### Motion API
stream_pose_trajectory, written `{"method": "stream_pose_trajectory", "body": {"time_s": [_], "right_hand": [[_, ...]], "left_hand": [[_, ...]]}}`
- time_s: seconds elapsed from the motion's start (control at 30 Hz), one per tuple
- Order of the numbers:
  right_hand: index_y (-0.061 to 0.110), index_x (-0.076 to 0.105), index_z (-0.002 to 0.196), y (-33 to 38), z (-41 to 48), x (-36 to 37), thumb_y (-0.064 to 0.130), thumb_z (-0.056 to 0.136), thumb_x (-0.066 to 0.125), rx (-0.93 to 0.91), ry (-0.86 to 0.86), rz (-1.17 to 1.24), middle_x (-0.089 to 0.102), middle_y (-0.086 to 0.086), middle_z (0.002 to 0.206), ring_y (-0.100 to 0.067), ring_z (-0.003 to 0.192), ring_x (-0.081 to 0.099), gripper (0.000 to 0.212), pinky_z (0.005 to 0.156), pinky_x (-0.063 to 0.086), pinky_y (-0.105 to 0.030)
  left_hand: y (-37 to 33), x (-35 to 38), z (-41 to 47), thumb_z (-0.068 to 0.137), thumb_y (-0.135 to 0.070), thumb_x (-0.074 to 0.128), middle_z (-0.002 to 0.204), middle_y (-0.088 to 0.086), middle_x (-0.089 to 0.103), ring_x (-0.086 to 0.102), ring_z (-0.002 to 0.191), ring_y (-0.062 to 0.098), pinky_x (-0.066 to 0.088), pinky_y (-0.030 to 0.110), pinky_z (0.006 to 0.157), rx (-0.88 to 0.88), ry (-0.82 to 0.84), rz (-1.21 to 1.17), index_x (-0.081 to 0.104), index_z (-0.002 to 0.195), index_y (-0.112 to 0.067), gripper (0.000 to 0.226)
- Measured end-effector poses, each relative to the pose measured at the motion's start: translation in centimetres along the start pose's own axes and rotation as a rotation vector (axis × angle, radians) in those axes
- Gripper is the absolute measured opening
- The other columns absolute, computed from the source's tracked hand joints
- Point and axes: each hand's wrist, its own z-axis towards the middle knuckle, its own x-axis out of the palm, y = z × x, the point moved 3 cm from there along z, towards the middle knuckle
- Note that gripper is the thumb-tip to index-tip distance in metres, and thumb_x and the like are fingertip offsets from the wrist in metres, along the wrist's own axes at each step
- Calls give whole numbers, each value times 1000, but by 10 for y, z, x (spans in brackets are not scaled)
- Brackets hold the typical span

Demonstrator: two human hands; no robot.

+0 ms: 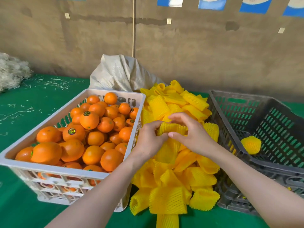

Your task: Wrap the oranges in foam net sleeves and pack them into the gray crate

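A white crate (pixel 49 119) on the left is full of loose oranges (pixel 89 120). In the middle lies a pile of yellow foam net sleeves (pixel 171 162). Above that pile my left hand (pixel 148 140) and my right hand (pixel 192 134) both pinch one yellow sleeve (pixel 171 128), each at one end. The gray crate (pixel 266 129) stands on the right. Inside it lies one orange wrapped in a yellow sleeve (pixel 250 144), near its left wall.
Everything stands on a green cloth (pixel 32 99). A white woven sack (pixel 121 74) leans against the brown wall behind the white crate. A heap of pale shredded fibre (pixel 11 71) lies at the far left, with strands scattered over the cloth.
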Motion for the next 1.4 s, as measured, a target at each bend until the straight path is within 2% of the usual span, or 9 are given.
{"method": "stream_pose_trajectory", "body": {"time_s": [0.17, 0.27, 0.37, 0.5, 0.7, 0.93, 1.03, 1.2, 1.4], "right_hand": [[7, 62, 101, 12, 20, 11, 8, 82, 69, 32, -123, 19, 58, 3, 97, -11, 96, 53, 20, 80, 35, -1], [12, 59, 100, 16, 25, 16, 8, 84, 67, 7, -116, -6, 57, 3, 98, -11, 97, 52, 18, 80, 32, 3], [19, 54, 98, 19, 26, 17, 8, 86, 65, -17, -82, -29, 56, 4, 97, -11, 97, 52, 19, 80, 32, 2], [17, 56, 99, 14, 26, 13, 9, 86, 64, 18, -47, -50, 56, 6, 97, -11, 98, 52, 18, 80, 36, -7], [14, 57, 104, 8, 25, 13, 9, 87, 63, 50, -37, -35, 55, 6, 102, -11, 103, 50, 18, 80, 35, -6], [30, 52, 92, 22, 27, 14, 10, 89, 60, 83, -73, 174, 53, 19, 98, -6, 98, 50, 22, 76, 38, -2], [19, 56, 86, 30, 19, 11, 13, 81, 65, 151, -43, 452, 55, 3, 84, -15, 86, 50, 12, 78, 41, -27], [5, 56, 89, 26, -4, 2, 13, 67, 62, 282, 26, 872, 60, -8, 76, -16, 66, 59, 25, 63, 50, -27], [1, 61, 96, 8, -26, -3, 17, 74, 59, 353, -25, 912, 68, -9, 79, -16, 69, 63, 27, 67, 51, -27]], "left_hand": [[25, -63, 19, 83, -6, 67, 94, -1, 66, 62, 81, 7, 50, 21, 69, -247, -61, -383, 58, 119, -6, 38], [62, -126, 38, 84, -14, 67, 117, 6, 56, 52, 115, 26, 44, 34, 89, -321, -447, 199, 54, 124, -8, 42], [105, -162, 48, 77, -28, 76, 143, 23, 33, 29, 133, 41, 28, 48, 108, -541, -433, 620, 31, 142, -6, 83], [142, -170, 55, 70, -33, 82, 139, 27, 39, 37, 128, 47, 31, 54, 104, -623, -226, 784, 23, 146, -10, 99], [146, -174, 51, 70, -36, 82, 132, 25, 48, 44, 121, 46, 38, 54, 99, -501, -321, 835, 38, 141, -15, 86], [56, -112, 39, 68, -13, 83, 121, 8, 50, 59, 104, 27, 57, 35, 71, -316, -260, -349, 42, 123, -23, 69], [22, -73, 31, 63, -17, 79, 118, 9, 56, 62, 99, 26, 58, 38, 70, -422, -63, -738, 48, 118, -22, 63], [-8, -16, 25, 94, -32, 46, 125, 19, 56, 61, 98, 34, 51, 43, 75, -642, 171, -1168, 38, 141, -4, 55], [-17, 20, 9, 94, -14, 54, 92, -1, 71, 71, 66, 16, 56, 31, 53, -517, -68, -1065, 48, 127, -30, 37]]}}
